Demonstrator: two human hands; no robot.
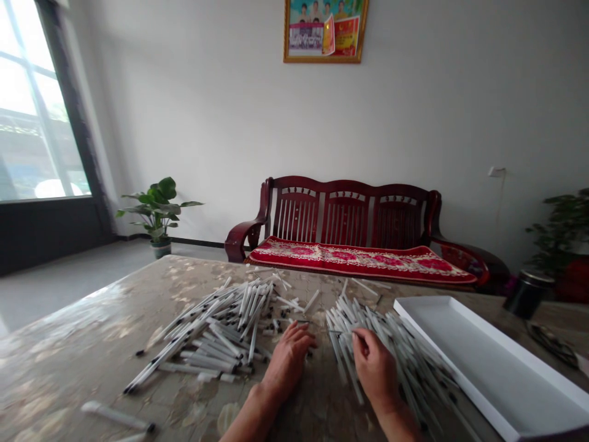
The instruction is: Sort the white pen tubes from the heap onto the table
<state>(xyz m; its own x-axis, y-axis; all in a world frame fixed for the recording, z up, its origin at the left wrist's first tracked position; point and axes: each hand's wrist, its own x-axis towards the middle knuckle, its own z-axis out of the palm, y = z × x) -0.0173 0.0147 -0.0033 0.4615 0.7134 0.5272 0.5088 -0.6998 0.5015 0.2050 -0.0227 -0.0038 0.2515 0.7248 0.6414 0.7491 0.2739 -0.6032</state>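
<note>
My left hand [288, 356] is low over the table, its fingers bent together beside small black pieces [309, 353]; what they pinch, if anything, is hidden. To its left lies a pile of white pen barrels [221, 331], many with black ends. My right hand [376, 368] is closed in a pinch above a second heap of slim, translucent white pen tubes [340, 313]. A thin dark tip shows just left of its fingertips, too blurred to name. Short white and black parts [289, 304] are scattered between the two piles.
A shallow white box lid [497, 368] lies on the right of the patterned table [59, 368]. Behind it stands a dark canister [529, 294]. One loose pen barrel [117, 417] is near the front left. A wooden bench [345, 215] stands beyond the table.
</note>
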